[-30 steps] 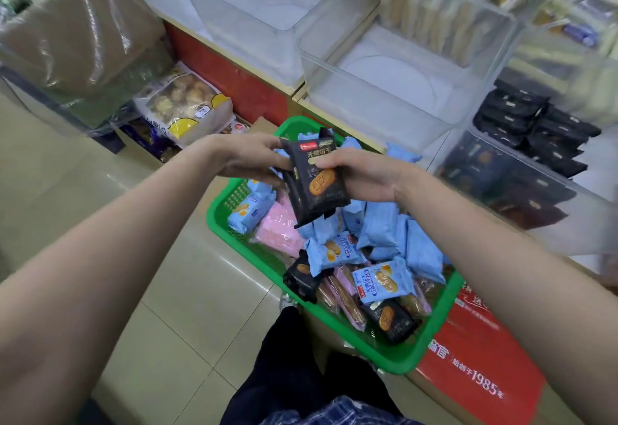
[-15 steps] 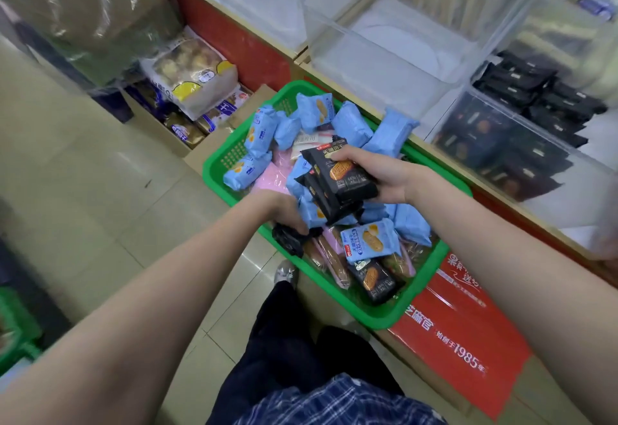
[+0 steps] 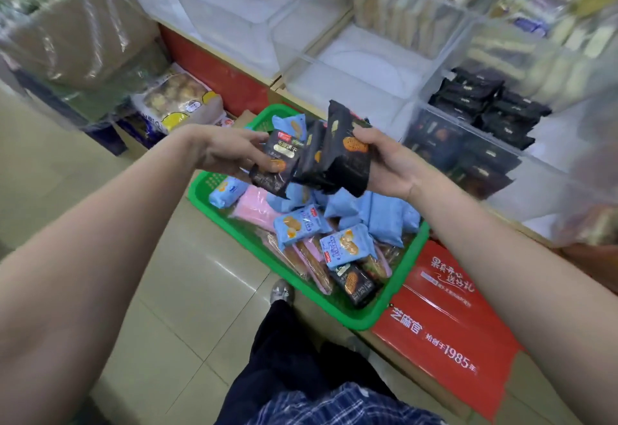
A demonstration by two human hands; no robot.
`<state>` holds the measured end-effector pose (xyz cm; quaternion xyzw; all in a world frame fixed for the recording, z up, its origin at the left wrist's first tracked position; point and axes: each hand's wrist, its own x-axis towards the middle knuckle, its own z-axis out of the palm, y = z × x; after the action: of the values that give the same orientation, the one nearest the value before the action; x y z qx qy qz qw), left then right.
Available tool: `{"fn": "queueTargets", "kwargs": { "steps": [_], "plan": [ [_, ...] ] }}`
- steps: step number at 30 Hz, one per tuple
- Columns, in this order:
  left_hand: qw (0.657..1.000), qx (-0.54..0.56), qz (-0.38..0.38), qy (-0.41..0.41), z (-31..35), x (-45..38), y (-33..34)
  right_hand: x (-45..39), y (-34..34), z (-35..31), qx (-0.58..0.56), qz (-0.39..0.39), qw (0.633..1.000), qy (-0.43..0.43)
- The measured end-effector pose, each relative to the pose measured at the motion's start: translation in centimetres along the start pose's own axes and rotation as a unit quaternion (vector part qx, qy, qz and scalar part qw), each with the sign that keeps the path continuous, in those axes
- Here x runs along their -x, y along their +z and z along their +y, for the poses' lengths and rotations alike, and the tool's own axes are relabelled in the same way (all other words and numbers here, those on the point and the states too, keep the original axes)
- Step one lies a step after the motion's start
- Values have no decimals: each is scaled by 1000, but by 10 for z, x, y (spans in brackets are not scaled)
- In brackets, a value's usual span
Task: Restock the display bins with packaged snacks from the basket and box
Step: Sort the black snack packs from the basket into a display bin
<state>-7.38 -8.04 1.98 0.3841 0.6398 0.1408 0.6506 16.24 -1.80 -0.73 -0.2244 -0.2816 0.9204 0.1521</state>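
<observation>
I'm mid-gather: left hand (image 3: 230,150) and right hand (image 3: 384,164) each clamp black packs (image 3: 334,154) (matching bin (image 3: 468,170) right of them); drop them there next.

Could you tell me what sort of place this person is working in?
Most likely a snack shop aisle: clear display bins on a shelf, one holding black packets, and a green basket of wrapped snacks on the floor.

Light: we see even, soft indoor brightness, no hard shadows
Glare: pale sheen on the floor tiles (image 3: 200,267) and white reflections on the clear bins (image 3: 368,53)
Blur: we find the upper right shelves (image 3: 551,6) smeared, the basket (image 3: 364,319) fairly sharp
Distortion: our wide lens stretches both forearms at the edges
</observation>
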Motion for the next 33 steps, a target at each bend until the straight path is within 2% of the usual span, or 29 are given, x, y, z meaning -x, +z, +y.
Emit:
{"fn": "queueTargets", "kwargs": {
  "steps": [3, 5, 8, 10, 11, 13, 15, 16, 18, 19, 24, 27, 31, 32, 33],
  "plan": [
    [998, 25, -33, 45, 37, -23, 18, 20, -2, -28, -4, 10, 998, -60],
    [996, 20, -49, 68, 66, -40, 31, 38, -10, -49, 11, 45, 993, -104],
    [993, 29, -35, 113, 114, -70, 55, 73, -30, -89, 23, 135, 974, -178],
    [987, 14, -14, 162, 148, -89, 74, 100, -46, -122, 65, 223, 947, -220],
    [983, 6, -8, 183, 165, -98, 84, 113, -55, -139, 95, 279, 924, -245],
    [977, -8, -10, 215, 194, -117, 100, 137, -77, -169, 174, 401, 853, -284],
    [971, -46, -9, 233, 215, -139, 116, 157, -103, -189, 307, 503, 766, -257],
    [969, -78, -4, 236, 223, -148, 126, 164, -115, -194, 407, 536, 707, -215],
    [963, -132, 6, 233, 234, -167, 144, 170, -136, -200, 578, 544, 598, -113],
    [961, -150, 11, 233, 237, -177, 152, 170, -145, -200, 622, 529, 572, -77],
    [961, -161, 40, 223, 240, -213, 181, 163, -194, -190, 687, 480, 545, -3],
    [963, -162, 42, 212, 236, -226, 186, 157, -215, -188, 705, 470, 531, 7],
    [962, -160, 55, 216, 237, -238, 186, 148, -231, -192, 735, 462, 495, 17],
    [961, -157, 58, 219, 238, -239, 185, 144, -235, -193, 747, 463, 476, 35],
    [960, -158, 60, 222, 239, -241, 186, 141, -238, -194, 768, 466, 433, 71]
  ]
}}
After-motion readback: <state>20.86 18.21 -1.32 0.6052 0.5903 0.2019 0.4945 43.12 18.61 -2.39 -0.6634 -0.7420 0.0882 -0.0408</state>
